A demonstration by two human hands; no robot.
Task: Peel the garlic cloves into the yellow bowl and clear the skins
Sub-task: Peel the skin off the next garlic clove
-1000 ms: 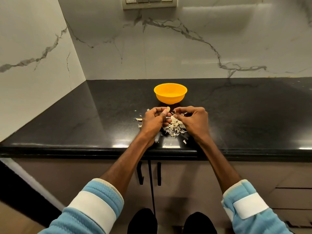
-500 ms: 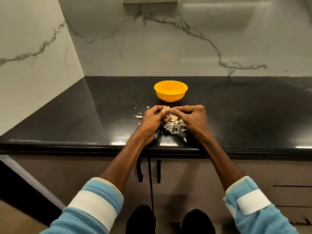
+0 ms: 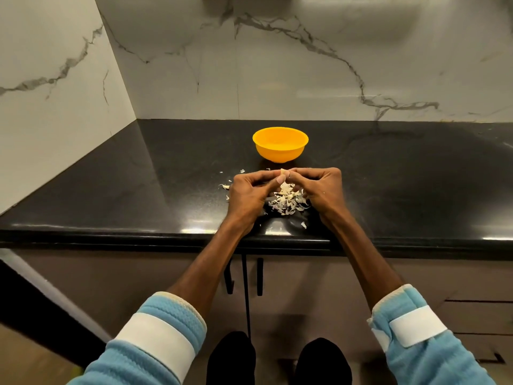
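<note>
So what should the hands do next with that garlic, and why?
Probably pull any leftover skin off the clove and let it drop on the pile. The left hand and right hand both pinch the clove right above the pile, just short of the bowl; whether it is fully peeled is too small to tell.

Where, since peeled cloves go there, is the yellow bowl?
Head view: the yellow bowl stands mid-frame on the black counter, beyond left hand and right hand.

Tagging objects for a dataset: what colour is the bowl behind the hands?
Bright yellow-orange, plain, with no pattern: the bowl shows best in the head view.
</note>
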